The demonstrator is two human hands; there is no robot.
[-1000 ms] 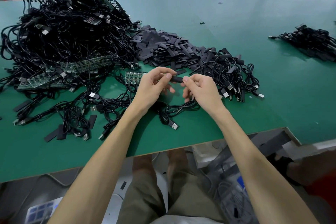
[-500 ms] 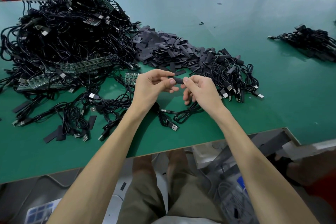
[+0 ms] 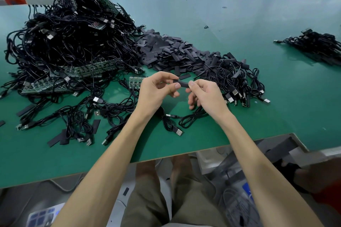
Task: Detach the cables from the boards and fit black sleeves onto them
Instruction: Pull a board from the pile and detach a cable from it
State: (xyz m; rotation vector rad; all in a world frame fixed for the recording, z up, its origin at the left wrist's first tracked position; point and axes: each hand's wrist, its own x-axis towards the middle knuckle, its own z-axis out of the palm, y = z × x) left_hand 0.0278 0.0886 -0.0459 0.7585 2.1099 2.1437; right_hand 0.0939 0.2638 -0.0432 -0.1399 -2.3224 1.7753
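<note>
Both hands meet above the green table (image 3: pixel 276 97). My left hand (image 3: pixel 156 92) pinches one end of a short black sleeve (image 3: pixel 183 84) between thumb and forefinger. My right hand (image 3: pixel 204 94) pinches the other end. A black cable (image 3: pixel 186 120) with a USB plug (image 3: pixel 178 132) trails on the table below the hands. A small green board (image 3: pixel 135 82) lies just left of my left hand. Longer boards (image 3: pixel 81 72) sit tangled in the big cable heap (image 3: pixel 70 42) at the far left. A pile of loose black sleeves (image 3: pixel 169 51) lies beyond the hands.
A bundle of cables (image 3: pixel 238 83) lies right of my hands and another cable bundle (image 3: pixel 317 44) at the far right. Loose cables and flat sleeves (image 3: pixel 59 140) are scattered near the front left. The table's front edge (image 3: pixel 203 150) runs just below my forearms.
The hands have risen slightly and the cable under them has shifted and stretched out on the table. Both hands keep pinching the sleeve.
</note>
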